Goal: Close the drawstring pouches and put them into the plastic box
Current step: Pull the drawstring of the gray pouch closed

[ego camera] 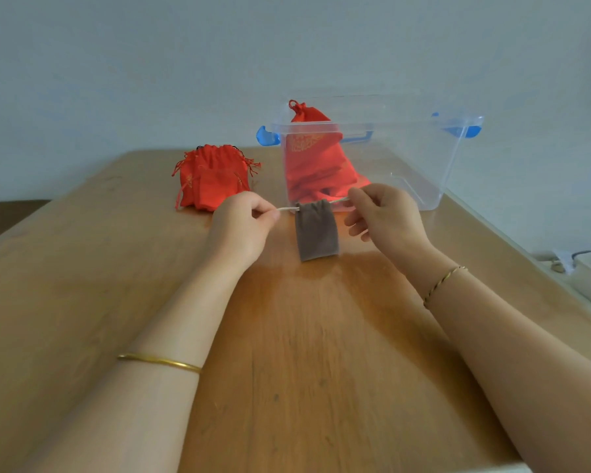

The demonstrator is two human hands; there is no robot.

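Your left hand (243,223) pinches one end of the pale cord (289,208) between thumb and forefinger. Your right hand (382,213) pinches the other end, its lower fingers loosely curled. The grey pouch (316,233) hangs from that cord between the two hands, just near of the plastic box (406,155). I cannot tell whether its bottom edge touches the table (304,336).

Handling assessment: the pouch looks like soft, velvety cloth, flat and probably empty, so judge it very light and limp. It will not hold a shape or stand up. The cord is thin and likely to slip through a weak pinch, so grip it close to the mouth. The mouth shows some gathering but appears not fully drawn.

For the transfer, take the pouch by the gathered neck or the cords, not the body, which would fold.

Red pouches (313,155) already lie inside the box at its left. A pile of red pouches (214,179) waits on the table to the box's left.
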